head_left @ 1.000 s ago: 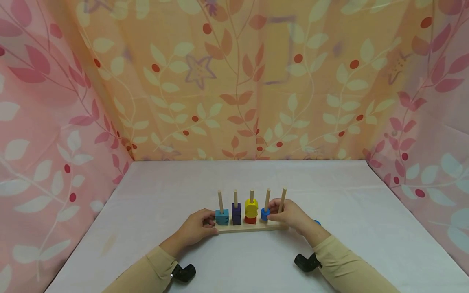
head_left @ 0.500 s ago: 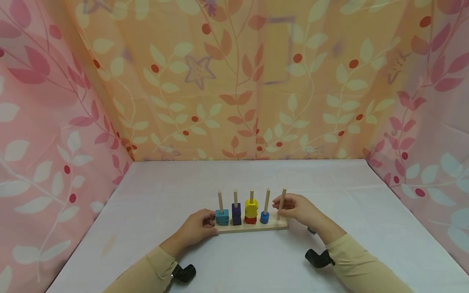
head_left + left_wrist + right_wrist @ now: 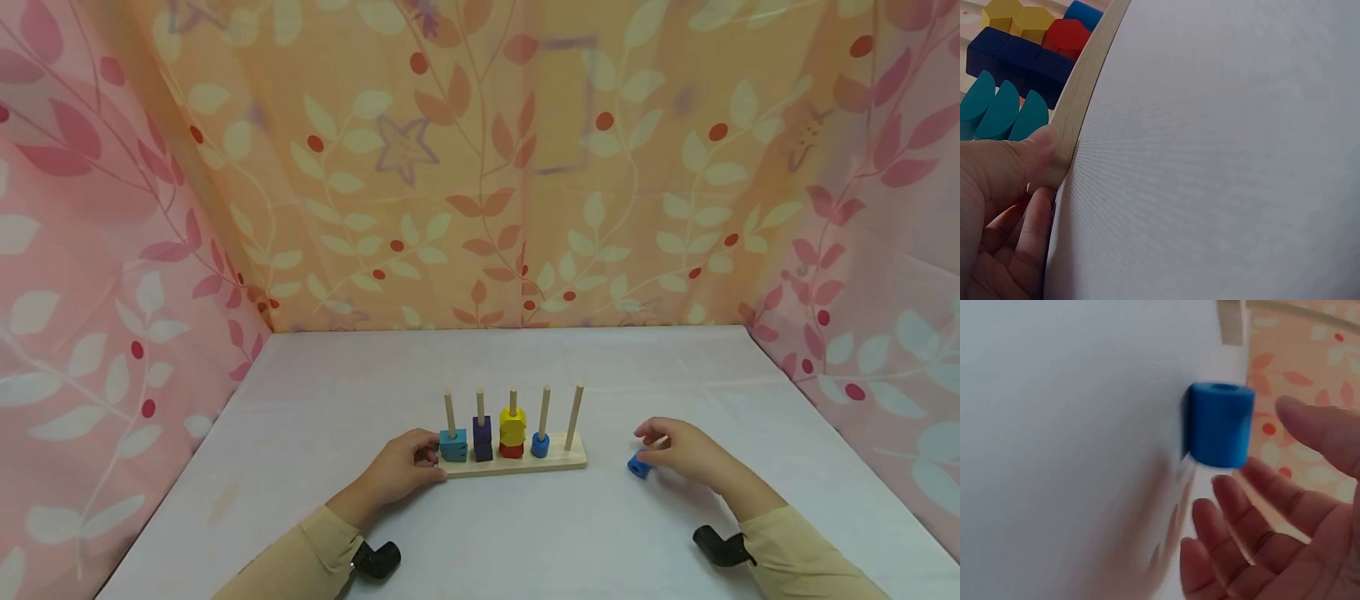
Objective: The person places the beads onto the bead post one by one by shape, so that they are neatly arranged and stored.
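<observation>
At its left end, my left hand (image 3: 408,467) grips the wooden peg base (image 3: 517,468) between thumb and fingers. Teal half-round blocks (image 3: 1004,112) are stacked on the peg nearest that hand. Dark blue square blocks (image 3: 1022,62) fill the second peg. Yellow blocks (image 3: 513,427) sit above a red block (image 3: 512,451) on the third. One blue cylinder (image 3: 540,446) is at the bottom of the fourth. A loose blue cylinder (image 3: 1221,425) lies on its side on the table. My right hand (image 3: 686,454) reaches over it, thumb and fingers parted around it, apparently not touching.
The fifth peg (image 3: 574,418) at the base's right end is bare. White cloth (image 3: 510,542) covers the table. Patterned curtains (image 3: 480,167) stand behind and at both sides. A black camera (image 3: 378,560) is strapped to each wrist.
My right hand has left the blue cylinder on the fourth peg and moved right, past the fifth peg, to the loose blue cylinder. My left hand keeps its grip.
</observation>
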{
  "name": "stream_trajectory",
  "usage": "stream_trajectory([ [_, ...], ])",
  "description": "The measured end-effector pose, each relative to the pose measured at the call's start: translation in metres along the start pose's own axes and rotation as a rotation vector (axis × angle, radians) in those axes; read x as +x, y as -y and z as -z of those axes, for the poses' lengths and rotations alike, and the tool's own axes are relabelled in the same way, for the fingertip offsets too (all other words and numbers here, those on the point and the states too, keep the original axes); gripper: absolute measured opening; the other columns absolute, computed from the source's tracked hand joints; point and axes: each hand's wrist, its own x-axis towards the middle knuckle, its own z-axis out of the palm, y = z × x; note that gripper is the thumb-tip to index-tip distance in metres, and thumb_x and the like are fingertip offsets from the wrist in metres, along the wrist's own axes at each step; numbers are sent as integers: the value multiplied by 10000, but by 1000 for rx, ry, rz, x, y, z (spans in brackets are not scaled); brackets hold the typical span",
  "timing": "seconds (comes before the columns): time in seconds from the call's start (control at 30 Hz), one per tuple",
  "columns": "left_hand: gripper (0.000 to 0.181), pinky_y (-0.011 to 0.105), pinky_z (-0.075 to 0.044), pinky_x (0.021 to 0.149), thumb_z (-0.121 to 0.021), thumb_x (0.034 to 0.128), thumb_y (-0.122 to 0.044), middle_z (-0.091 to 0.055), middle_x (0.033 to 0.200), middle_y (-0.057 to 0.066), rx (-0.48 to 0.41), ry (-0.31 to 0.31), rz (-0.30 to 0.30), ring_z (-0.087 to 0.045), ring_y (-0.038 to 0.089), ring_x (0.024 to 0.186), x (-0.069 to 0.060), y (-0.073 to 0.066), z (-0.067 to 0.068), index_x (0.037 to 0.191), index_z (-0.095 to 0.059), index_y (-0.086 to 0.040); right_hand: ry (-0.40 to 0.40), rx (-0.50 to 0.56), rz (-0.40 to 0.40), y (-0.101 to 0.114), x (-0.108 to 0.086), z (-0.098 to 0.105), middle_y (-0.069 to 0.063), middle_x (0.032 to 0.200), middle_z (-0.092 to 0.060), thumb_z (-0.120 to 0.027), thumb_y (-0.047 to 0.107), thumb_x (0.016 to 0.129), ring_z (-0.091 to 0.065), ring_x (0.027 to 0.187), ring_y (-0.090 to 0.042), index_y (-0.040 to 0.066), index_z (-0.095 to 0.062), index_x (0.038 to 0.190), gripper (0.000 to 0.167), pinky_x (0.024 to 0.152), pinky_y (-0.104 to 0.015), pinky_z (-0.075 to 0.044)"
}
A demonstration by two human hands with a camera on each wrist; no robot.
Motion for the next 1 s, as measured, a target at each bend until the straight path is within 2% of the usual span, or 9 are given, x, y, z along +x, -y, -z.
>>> stream_trajectory([
  [0.17,421,209,-441,676,-777,721,-178,-549,865,-25,9,-5,6,-518,128,815,0,1,0,1094,-600,-90,0,-94,-32,-11,-4,-2,-13,792,-515,-704,329,786,-457,727,-168,88,-594,895,286,614,-305,-376],
  [0.33,422,209,-442,677,-780,717,-166,-553,864,-24,4,-5,9,-522,128,813,0,0,0,1092,-601,-92,-18,-103,-6,-12,-3,-8,4,776,-535,-697,349,789,-464,720,-154,113,-591,834,262,626,-301,-382],
  [0.5,420,210,-447,685,-778,720,-168,-553,870,-19,-10,2,12,-524,131,822,0,-1,0,1094,-601,-98,-9,-59,13,-4,-2,-12,-12,848,-567,-750,250,745,-497,745,-167,114,-584,895,262,632,-313,-421],
  [0.67,422,206,-451,686,-779,719,-171,-555,866,-16,-10,8,9,-527,134,820,0,-1,1,1093,-601,-91,5,-29,57,6,1,-17,-11,800,-533,-741,137,747,-481,739,-166,119,-558,907,244,650,-308,-413],
  [0.83,423,207,-447,677,-780,718,-169,-554,856,-11,-16,9,11,-523,140,813,1,-1,1,1092,-600,-88,-67,54,115,19,7,-11,-34,865,-561,-683,116,806,-520,801,-175,100,-547,967,211,683,-313,-451],
  [1.0,424,209,-441,671,-779,719,-180,-551,854,-17,-2,5,7,-519,133,808,1,0,0,1092,-600,-87,-190,183,163,40,13,7,-115,1015,-556,-621,142,872,-599,914,-242,58,-506,1075,249,789,-407,-501],
])
